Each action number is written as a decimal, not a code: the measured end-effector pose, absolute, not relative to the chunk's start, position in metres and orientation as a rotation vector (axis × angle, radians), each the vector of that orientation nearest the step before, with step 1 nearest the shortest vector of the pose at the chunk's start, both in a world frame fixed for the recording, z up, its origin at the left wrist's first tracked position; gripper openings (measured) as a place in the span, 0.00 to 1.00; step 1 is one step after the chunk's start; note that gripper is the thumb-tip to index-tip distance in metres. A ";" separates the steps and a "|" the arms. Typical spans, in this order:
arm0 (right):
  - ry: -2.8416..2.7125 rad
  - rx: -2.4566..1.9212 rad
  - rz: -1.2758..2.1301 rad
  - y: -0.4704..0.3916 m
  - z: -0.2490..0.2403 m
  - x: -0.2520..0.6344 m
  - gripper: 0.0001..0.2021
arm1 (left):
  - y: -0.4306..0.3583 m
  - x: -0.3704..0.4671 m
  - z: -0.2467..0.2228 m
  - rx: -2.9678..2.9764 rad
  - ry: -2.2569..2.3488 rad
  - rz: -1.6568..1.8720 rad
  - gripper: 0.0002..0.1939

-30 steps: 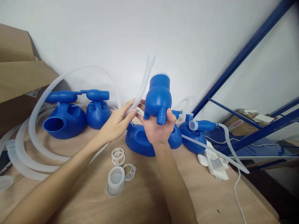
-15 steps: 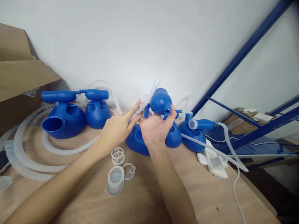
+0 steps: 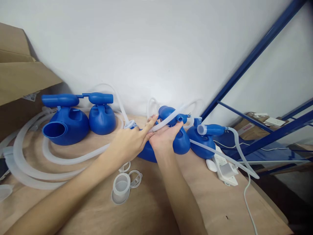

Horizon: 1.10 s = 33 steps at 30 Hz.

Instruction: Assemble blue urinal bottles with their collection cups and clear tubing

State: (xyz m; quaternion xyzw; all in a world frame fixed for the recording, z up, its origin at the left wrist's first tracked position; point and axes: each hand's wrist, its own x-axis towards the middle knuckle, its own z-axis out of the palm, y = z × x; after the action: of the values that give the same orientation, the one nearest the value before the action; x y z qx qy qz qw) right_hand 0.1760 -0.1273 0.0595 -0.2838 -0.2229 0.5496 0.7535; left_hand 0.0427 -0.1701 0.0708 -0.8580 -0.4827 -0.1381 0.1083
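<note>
My left hand (image 3: 128, 142) pinches a translucent white hose (image 3: 168, 118) near its lower end, index finger stretched along it. Palm up, my right hand (image 3: 161, 135) cradles a blue bulb-shaped plastic spout piece (image 3: 167, 111), its thumb close to the small round opening. The hose slants up to the right across the front of this piece. Behind and below my hands stands a blue plastic jug (image 3: 148, 153), mostly hidden. Part of another blue jug (image 3: 182, 143) shows just right of my right hand.
Two blue jugs (image 3: 73, 125) (image 3: 102, 120) stand at left among coiled hoses (image 3: 26, 163). White plastic rings and caps (image 3: 121, 184) lie in front. At right are a hosed jug (image 3: 201, 143), a power strip (image 3: 226, 171) and a blue metal rack (image 3: 244, 70). A cardboard box (image 3: 26, 76) is far left.
Both hands have drawn together. The blue spout piece has lowered and turned, and the hose, earlier pointing up left of it, now crosses in front of it to the right.
</note>
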 end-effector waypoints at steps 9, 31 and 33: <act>-0.292 -0.555 1.266 -0.122 0.065 0.179 0.34 | -0.179 0.042 0.080 -2.594 -1.310 -0.441 0.29; -0.264 -0.416 1.429 -0.159 0.100 0.166 0.37 | -0.178 0.032 0.087 -2.810 -1.394 -1.001 0.25; -0.284 -0.418 1.404 -0.158 0.100 0.167 0.37 | -0.178 0.031 0.089 -2.756 -1.460 -0.888 0.26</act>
State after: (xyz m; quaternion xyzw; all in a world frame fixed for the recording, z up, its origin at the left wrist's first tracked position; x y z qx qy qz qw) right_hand 0.1667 -0.1582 0.0998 -0.1900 -0.1290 0.6388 0.7343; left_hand 0.0312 -0.1784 0.0893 -0.8489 -0.4496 -0.2734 -0.0505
